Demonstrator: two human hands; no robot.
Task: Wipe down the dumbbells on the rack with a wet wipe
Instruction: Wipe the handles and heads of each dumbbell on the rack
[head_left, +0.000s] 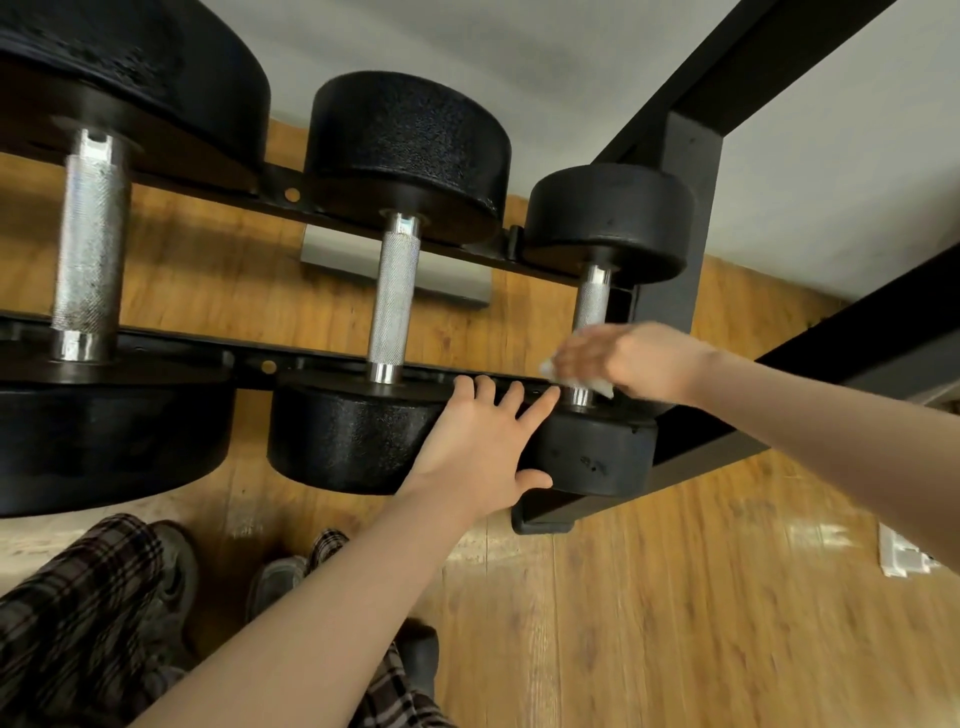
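Rack of black steel, two horizontal rails, upright post at right end; stood on wood-plank floor against pale wall. Carried three black dumbbells side by side, each laid across both rails with knurled chrome handle spanning the gap.

Large dumbbell at left end, partly cut off by frame edge. Middle dumbbell just beside it. Small dumbbell at right end, nearest the post, its near head touching or almost touching the middle dumbbell's near head.

Grey flat object on floor beneath rack, seen between the rails; kind not determinable. White object on floor at right edge, also not identifiable.

Plaid trousers and dark shoes at bottom left of view.

Left hand spread wide, fingers straight, palm pressed flat on near heads of middle and small dumbbells, fingertips reaching front rail, thumb under near head of small dumbbell. Held nothing.

Right hand blurred, fingers curled around wet wipe at near end of small dumbbell's handle. Exact finger placement not discernible through blur.

Wet wipe white, crumpled, mostly hidden under right hand, in contact with lower part of that handle just above its near head.
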